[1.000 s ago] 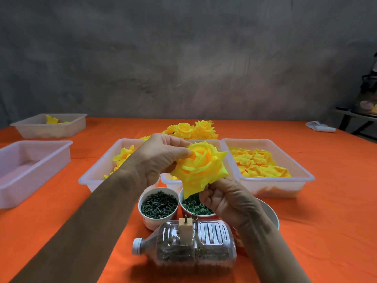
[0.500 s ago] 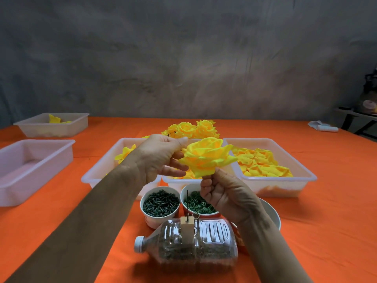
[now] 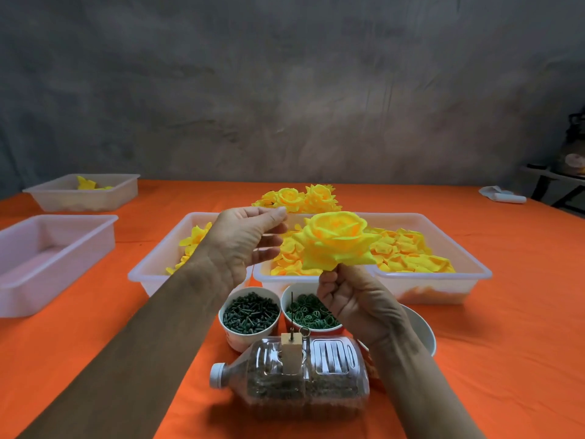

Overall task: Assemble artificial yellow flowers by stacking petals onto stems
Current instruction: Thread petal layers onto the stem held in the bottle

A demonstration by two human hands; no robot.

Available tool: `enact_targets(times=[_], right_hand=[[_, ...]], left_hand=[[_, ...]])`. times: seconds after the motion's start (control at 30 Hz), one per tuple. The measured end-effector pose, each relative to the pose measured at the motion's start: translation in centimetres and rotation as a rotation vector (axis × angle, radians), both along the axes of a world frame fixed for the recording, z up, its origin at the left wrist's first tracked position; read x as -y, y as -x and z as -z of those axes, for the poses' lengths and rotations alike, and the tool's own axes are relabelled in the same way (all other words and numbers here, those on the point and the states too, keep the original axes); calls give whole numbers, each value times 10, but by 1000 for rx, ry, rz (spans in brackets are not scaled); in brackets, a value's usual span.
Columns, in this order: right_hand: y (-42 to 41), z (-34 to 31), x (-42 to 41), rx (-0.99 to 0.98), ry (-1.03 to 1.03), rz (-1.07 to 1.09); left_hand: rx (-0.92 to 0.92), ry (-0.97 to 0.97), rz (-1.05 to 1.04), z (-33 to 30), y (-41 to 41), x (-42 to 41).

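Orange table [image 3: 474,359] spans the whole view, with three trays side by side ahead of you: left tray [image 3: 158,267] holding a few yellow petals, middle tray [image 3: 269,277] and right tray [image 3: 443,274] full of loose petals [image 3: 408,251]. Finished flowers [image 3: 300,198] are piled behind them. Nearer you, a plastic bottle [image 3: 300,375] lies on its side with a wooden block and upright pin on top. Behind it, a cup of dark green stems [image 3: 250,312] and a cup of green rings [image 3: 311,312]. Your right hand [image 3: 357,299] is closed, pinching the flower [image 3: 338,240] from underneath; the bloom faces up, held above the middle tray, stem axis roughly vertical but hidden in your fingers. Your left hand [image 3: 243,245] is relaxed and spread, holding nothing, just left of the bloom and not touching it. The flower looks complete, so it likely goes to the pile straight ahead, beyond the trays. The right hand already carries it; the left is closer to the petal trays for the next piece.
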State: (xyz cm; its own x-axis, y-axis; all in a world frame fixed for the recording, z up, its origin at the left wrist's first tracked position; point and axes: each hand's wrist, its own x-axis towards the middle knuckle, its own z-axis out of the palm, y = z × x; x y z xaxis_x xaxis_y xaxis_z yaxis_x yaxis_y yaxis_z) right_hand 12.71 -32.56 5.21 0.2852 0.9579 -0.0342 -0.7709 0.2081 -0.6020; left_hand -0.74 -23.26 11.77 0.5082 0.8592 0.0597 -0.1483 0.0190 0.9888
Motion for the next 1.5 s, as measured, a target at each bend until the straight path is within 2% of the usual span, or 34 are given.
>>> enact_targets(times=[0.07, 0.2, 0.37, 0.57, 0.7, 0.83, 0.97, 1.1, 1.23, 1.33, 1.5], right_hand=[[-3, 0, -2, -3, -6, 13], [-5, 5, -5, 109, -1, 13], [-7, 11, -6, 260, -72, 15], [-8, 13, 0, 551, -96, 2], [-9, 13, -3, 462, -160, 22], [-12, 13, -4, 328, -185, 40], [-13, 17, -2, 354, -187, 32], [-13, 19, -2, 359, -213, -27], [-11, 19, -5, 362, -216, 14], [-10, 19, -8, 339, -236, 50], [-13, 20, -9, 377, -163, 117]], left_hand=[[-80, -1, -12, 7, 1, 1], [-188, 69, 135, 12, 1, 9], [-112, 59, 176, 13, 0, 6], [-97, -42, 127, 12, 1, 2], [7, -32, 134, 10, -2, 4], [-27, 46, 199, 11, 3, 3], [-42, 72, 267, 11, 6, 5], [-31, 54, 211, 12, 6, 4], [7, -15, 114, 14, 5, 4], [42, 85, 152, 14, 7, 5], [-86, 87, 184, 18, 11, 5]])
